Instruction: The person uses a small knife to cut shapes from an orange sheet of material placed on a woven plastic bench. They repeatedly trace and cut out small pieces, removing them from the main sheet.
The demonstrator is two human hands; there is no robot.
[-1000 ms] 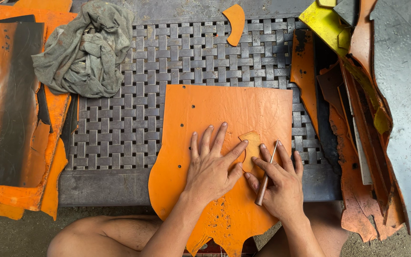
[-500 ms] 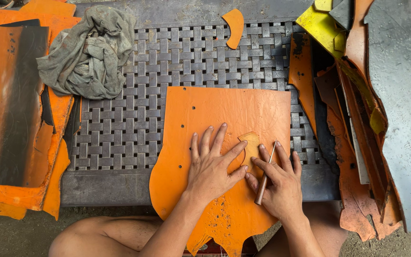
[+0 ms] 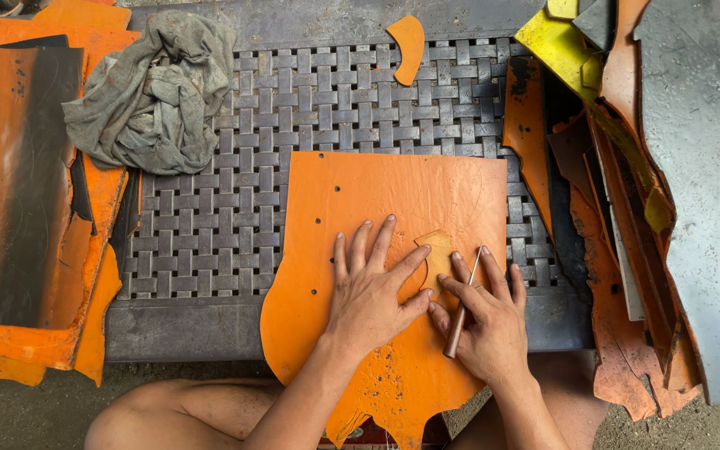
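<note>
From the head camera, a thin awl with a brown wooden handle (image 3: 462,307) slants with its handle toward the person and its metal tip up and slightly right, at the edge of a small tan curved template (image 3: 437,259) on a large orange leather sheet (image 3: 377,200). That sheet lies on a grey woven metal bench (image 3: 210,217), its near end hanging over the front edge and partly cut off. The left hand (image 3: 372,287) lies flat with fingers spread, pinning template and sheet, while the right hand (image 3: 485,321) is closed around the awl, covering its middle.
</note>
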